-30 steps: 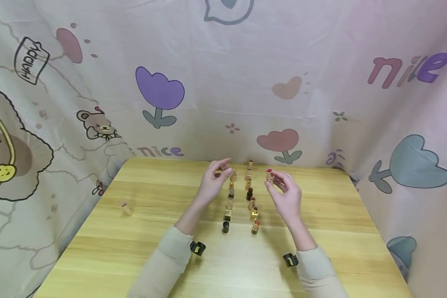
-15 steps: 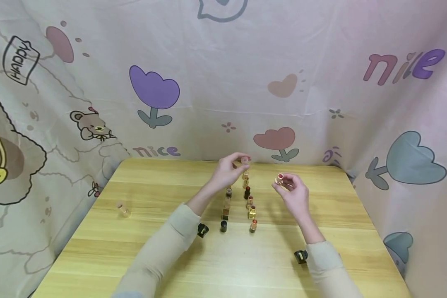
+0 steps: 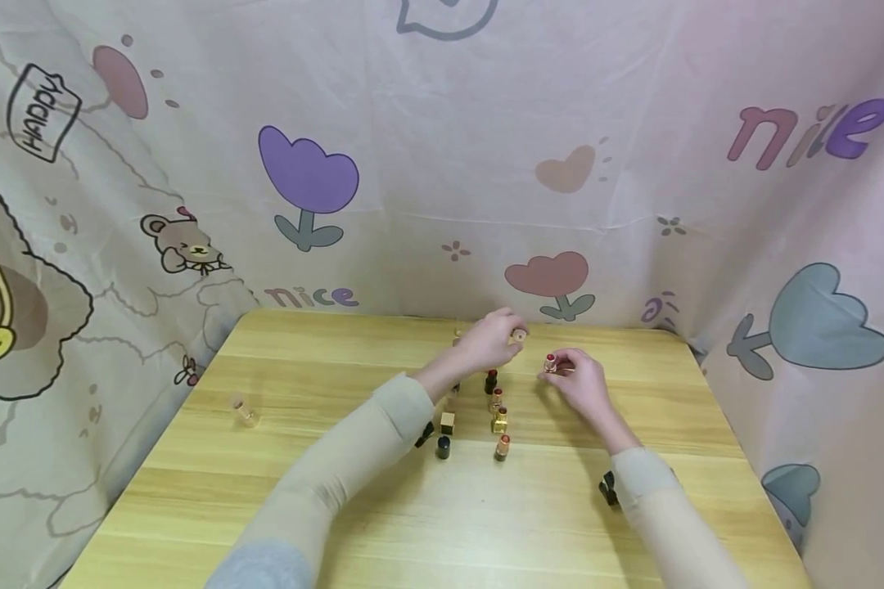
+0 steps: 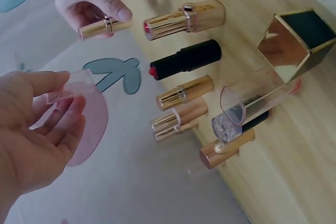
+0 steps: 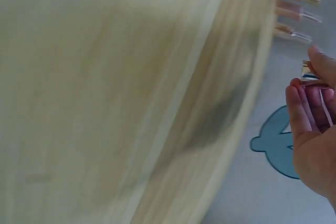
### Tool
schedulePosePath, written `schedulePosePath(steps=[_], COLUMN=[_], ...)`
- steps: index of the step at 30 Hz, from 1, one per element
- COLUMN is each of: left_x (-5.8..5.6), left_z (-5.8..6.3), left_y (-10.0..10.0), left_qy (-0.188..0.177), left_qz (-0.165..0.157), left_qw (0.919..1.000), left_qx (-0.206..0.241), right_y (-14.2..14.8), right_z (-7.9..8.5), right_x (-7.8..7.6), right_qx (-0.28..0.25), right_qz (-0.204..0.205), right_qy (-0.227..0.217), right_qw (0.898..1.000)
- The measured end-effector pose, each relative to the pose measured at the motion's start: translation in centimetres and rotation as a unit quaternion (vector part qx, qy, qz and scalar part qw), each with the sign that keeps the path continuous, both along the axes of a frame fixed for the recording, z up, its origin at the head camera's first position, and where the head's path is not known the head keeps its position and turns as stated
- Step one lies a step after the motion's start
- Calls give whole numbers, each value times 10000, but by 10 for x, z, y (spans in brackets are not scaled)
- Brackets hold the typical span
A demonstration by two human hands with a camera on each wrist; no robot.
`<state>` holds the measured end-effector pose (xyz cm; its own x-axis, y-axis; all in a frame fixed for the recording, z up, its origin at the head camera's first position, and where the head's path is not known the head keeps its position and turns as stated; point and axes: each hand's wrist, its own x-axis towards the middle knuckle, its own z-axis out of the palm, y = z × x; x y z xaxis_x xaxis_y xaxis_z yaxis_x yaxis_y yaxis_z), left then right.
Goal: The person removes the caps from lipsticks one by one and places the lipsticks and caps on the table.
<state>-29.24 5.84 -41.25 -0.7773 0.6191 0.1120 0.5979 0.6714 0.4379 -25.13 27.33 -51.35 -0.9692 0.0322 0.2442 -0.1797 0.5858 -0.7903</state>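
My left hand (image 3: 489, 340) pinches a small clear lipstick cap (image 4: 73, 85) between thumb and fingers, raised above the far part of the table. To its right, my right hand (image 3: 584, 384) pinches an uncapped gold lipstick (image 3: 551, 364) with a red tip pointing up. The cap and the lipstick are a short distance apart. Below the hands stands a row of uncapped lipsticks, among them a black one (image 4: 184, 60), a square gold one (image 3: 500, 420) and an orange-red one (image 3: 502, 447). My left forearm hides the far end of the rows in the head view.
Left of the lipsticks runs a row of caps, with a black round cap (image 3: 444, 447) nearest and a square gold-and-black cap (image 3: 448, 423) behind it. A clear cap (image 3: 245, 413) stands apart on the left of the wooden table (image 3: 560, 523). A printed curtain (image 3: 427, 164) hangs behind.
My left hand has picked up the clear cap from the left row and carried it right, over the lipstick row, towards my right hand. The right hand with the lipstick has shifted slightly right and lower.
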Motion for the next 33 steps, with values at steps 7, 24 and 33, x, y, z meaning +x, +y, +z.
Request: schedulePosePath(steps=[7,24,33], left_x=[-8,-24,-31], left_z=[-8,-37,-44], left_y=[20,56,58], left_qy=[-160,71,-64], left_qz=[-204,-107,-24], left_qw=[9944,9671,9634], left_qx=[-1023,-2542,-2680], right_y=[9,20,20], right_z=[-9,-16,-16], right_x=[-19,-40,-40], right_qx=[534,845,974], right_qz=[187,252,159], right_qy=[-411,-966,-1022], right_qw=[9976,9914,9899])
